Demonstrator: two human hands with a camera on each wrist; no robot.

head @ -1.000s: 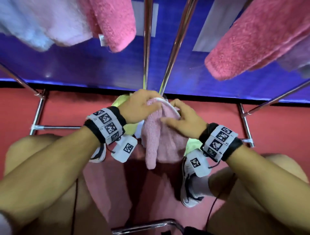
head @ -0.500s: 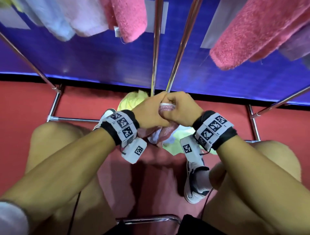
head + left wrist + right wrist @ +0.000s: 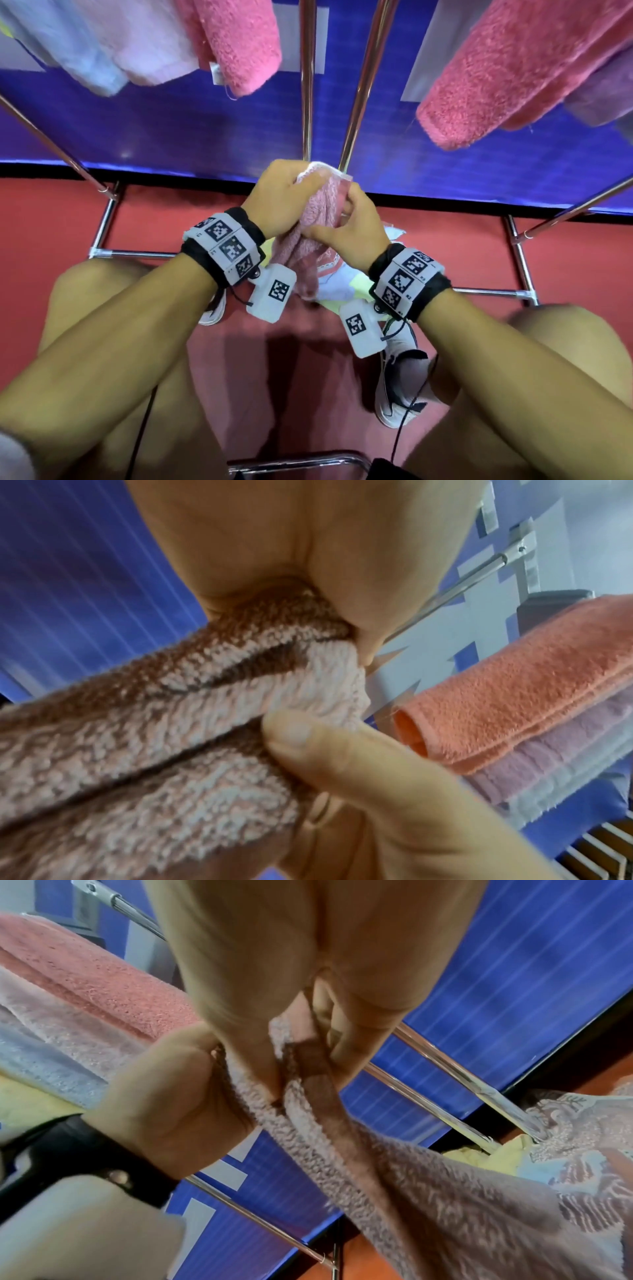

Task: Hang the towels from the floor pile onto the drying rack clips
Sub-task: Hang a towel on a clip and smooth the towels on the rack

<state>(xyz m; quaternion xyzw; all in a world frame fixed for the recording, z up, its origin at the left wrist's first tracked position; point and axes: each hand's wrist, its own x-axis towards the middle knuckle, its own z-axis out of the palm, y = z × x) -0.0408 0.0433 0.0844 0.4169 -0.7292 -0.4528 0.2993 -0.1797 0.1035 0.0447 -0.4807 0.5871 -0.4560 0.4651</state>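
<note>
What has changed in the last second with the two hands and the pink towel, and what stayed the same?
Both hands lifted the pink towel off the floor pile toward the rack's centre bars. The left hand now grips its top edge, and the right hand has shifted to pinch the towel lower down. The towels already hanging, such as the bright pink one, and the crouched legs stayed as they were.

Both hands (image 3: 308, 993) grip the pink towel (image 3: 428, 1191).

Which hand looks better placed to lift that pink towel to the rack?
Left, probably. The left hand grips the towel at its top edge, nearest the rack; the right hand holds it lower.
</note>
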